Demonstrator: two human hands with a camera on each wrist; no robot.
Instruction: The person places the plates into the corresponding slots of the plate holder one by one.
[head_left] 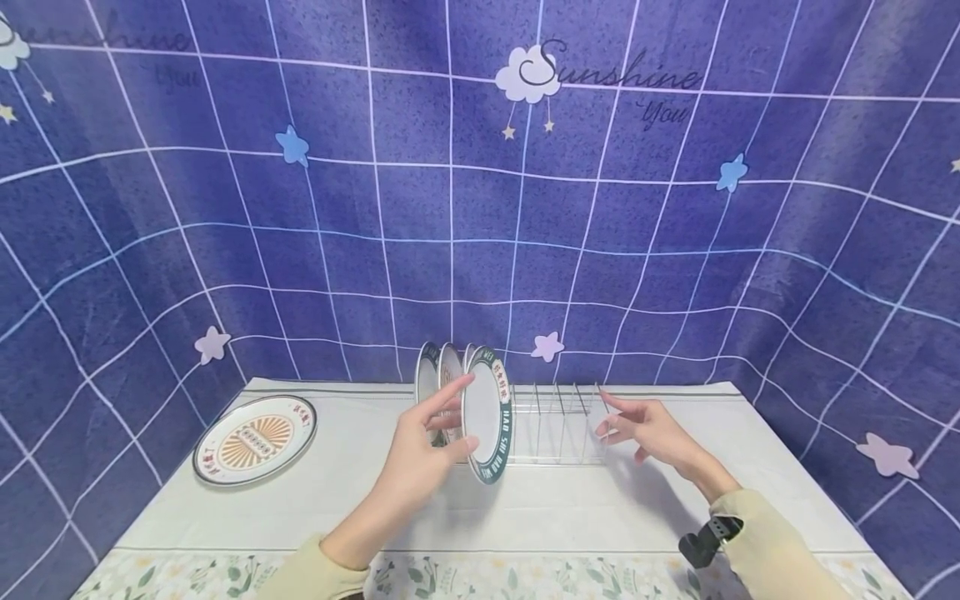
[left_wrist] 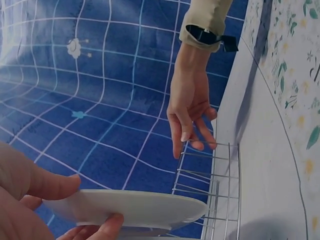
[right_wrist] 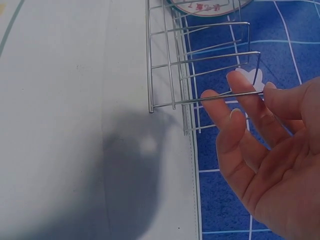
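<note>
Head: I see the left hand [head_left: 416, 446] pinching the green-rimmed plate [head_left: 483, 412] at 6 o'clock, on edge; other plates [head_left: 426, 385] stand at its 9. Only here: flat plate [head_left: 255, 440], 8 o'clock. Right hand [head_left: 645, 429] at 4, at the rack [head_left: 562, 463].
Left wrist: I get the held plate's plain white side, unseen from the head.
Right wrist: thumb and fingers pinch the rack's end wire [right_wrist: 225, 96], clearest here.

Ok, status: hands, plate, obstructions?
Left hand gripping green-rimmed plate, roughly upright. Right hand at far end of wire rack. Neighbouring plates close alongside; nothing visibly blocking.
</note>
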